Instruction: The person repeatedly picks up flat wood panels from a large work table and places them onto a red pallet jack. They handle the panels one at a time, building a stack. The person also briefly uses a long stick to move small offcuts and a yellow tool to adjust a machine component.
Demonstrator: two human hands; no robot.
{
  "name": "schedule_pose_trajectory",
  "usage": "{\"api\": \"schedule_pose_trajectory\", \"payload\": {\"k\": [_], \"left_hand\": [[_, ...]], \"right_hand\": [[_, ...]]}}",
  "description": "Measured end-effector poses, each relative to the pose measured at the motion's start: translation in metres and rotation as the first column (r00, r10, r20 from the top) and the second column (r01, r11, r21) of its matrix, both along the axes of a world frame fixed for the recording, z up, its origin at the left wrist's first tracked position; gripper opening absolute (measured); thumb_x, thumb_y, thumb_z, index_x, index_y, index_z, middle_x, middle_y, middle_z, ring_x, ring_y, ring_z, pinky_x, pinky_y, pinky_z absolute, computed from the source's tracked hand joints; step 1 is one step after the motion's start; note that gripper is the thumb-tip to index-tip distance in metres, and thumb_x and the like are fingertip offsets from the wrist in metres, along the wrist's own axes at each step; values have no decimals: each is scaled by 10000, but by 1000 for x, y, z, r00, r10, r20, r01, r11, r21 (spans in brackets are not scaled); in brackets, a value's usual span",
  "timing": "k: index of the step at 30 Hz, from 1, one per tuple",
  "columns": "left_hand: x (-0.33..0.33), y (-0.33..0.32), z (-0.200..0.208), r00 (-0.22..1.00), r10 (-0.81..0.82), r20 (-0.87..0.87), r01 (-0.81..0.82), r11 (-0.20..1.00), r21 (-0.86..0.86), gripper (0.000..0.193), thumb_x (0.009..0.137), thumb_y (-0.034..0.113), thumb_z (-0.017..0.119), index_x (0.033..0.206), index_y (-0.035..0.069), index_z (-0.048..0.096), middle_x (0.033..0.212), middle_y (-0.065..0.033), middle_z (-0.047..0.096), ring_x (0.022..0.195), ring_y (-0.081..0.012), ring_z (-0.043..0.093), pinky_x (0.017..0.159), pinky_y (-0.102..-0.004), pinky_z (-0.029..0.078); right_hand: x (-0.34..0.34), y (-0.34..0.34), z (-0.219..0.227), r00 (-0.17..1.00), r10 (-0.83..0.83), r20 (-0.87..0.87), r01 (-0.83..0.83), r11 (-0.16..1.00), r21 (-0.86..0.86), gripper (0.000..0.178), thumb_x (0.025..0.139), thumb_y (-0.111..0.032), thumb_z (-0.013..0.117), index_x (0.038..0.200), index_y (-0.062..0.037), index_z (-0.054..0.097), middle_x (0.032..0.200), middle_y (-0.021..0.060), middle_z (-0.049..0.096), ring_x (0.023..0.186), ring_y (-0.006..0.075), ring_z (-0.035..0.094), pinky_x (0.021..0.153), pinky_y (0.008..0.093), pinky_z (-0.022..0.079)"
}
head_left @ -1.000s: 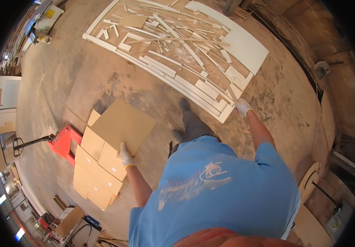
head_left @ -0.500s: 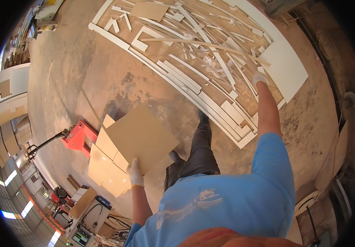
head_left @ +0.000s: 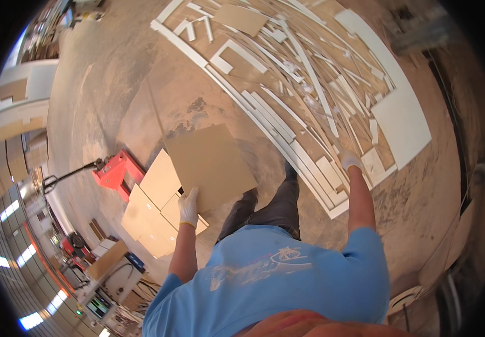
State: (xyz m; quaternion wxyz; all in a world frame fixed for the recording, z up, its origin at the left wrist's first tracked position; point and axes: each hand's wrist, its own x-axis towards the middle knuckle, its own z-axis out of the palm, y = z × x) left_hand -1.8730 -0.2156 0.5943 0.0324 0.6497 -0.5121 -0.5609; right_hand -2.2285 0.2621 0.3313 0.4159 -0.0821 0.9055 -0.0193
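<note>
My left hand [head_left: 188,206], in a white knitted glove, grips the near edge of a flat brown board [head_left: 213,167], thumb on top. The board is held tilted above a stack of pale boards [head_left: 151,210]. Beyond its far corner runs a thin dark line; whether this is a strip or a mark on the floor I cannot tell. My right hand [head_left: 351,159], also gloved, is stretched out to the right over the near end of a heap of offcuts. Its fingers are closed on the end of a long tan strip [head_left: 303,104] that slants away across the heap.
White and brown offcut strips [head_left: 343,95] lie inside a frame of long white strips [head_left: 242,106], with a white panel [head_left: 402,121] along the right. A red pallet jack [head_left: 120,171] stands by the stacked boards. Machinery and a screen [head_left: 98,305] are at lower left.
My right hand has come nearer to me, and the long tan strip has swung round with it. My left hand still holds the brown board, now slightly turned. The view has shifted.
</note>
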Motion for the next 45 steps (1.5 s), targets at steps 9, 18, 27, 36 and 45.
{"api": "schedule_pose_trajectory", "payload": {"k": [9,18,27,36,45], "left_hand": [[-2,-138,-10,994,-68,-90,64,997,-44,409,904,240,716,1137,-94,689,1030,-145,739,875,-208,717,739,-325,571],[-94,-329,37,638,-696,329,770,575,-276,472,869,467,637,1101,68,737,948,-218,725,895,-369,719,809,-461,544],[-208,-404,52,165,-820,547,964,17,-266,395,939,469,578,986,113,744,908,-173,736,865,-368,715,763,-488,553],[-335,-446,41,201,-863,465,971,114,-208,432,918,487,565,1040,119,755,970,-182,741,910,-362,717,811,-466,554],[-433,-483,-33,-142,-942,304,972,-190,-136,450,887,453,569,1055,81,760,1013,-211,731,971,-387,699,868,-476,545]], "right_hand": [[-20,-61,-3,988,-27,-153,54,983,174,384,905,-232,625,1244,-65,691,1285,243,653,1222,399,620,966,489,543],[-61,-464,138,969,-158,-189,-10,742,-671,490,944,-244,580,1378,-17,555,1118,195,708,1080,255,667,940,395,513],[-160,-746,224,296,-323,899,766,-483,-425,269,1004,-383,614,913,-139,548,624,-12,459,484,131,415,479,319,367],[-272,-813,210,-97,-430,898,310,-870,-384,261,994,-290,590,831,-138,455,578,-15,365,393,118,323,379,291,271],[-263,-653,200,316,-765,-561,467,641,-609,335,919,-339,641,1028,-23,658,854,268,695,837,441,680,731,507,528]]}}
